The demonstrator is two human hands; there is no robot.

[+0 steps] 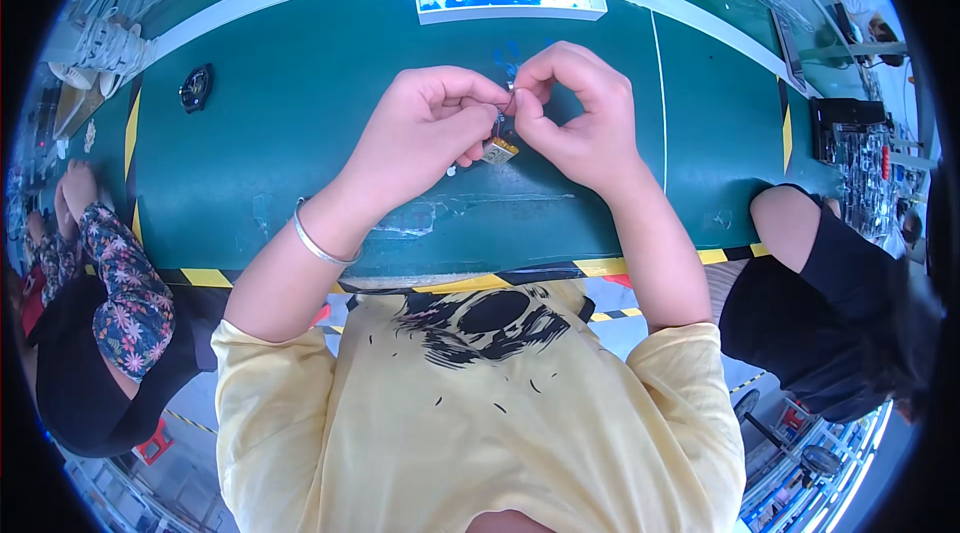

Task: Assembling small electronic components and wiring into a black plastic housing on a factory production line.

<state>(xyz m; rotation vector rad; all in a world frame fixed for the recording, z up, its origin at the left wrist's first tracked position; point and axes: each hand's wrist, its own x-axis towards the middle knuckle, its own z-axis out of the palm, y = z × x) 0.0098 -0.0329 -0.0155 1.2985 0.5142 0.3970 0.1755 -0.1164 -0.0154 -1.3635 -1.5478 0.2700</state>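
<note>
Both my hands are close together above the green table, fingertips almost touching. My left hand (430, 118) is closed, its thumb and forefinger pinching thin wires. Below those fingers hangs a small flat silver piece with a yellow taped edge (499, 150), which looks like a pouch battery. My right hand (585, 113) is closed too, thumb against forefinger on a thin dark wire (513, 105). A tiny silvery part shows at its fingertips, too small to name. Just beyond the hands lie a few small blue pieces (506, 57), partly hidden by my right hand.
A white tray (512, 15) of many blue pieces stands at the far edge. A black watch-like object (197, 88) lies at the left. Striped tape borders the green table (300, 113). People sit on both sides; a black box (848, 123) stands at the far right.
</note>
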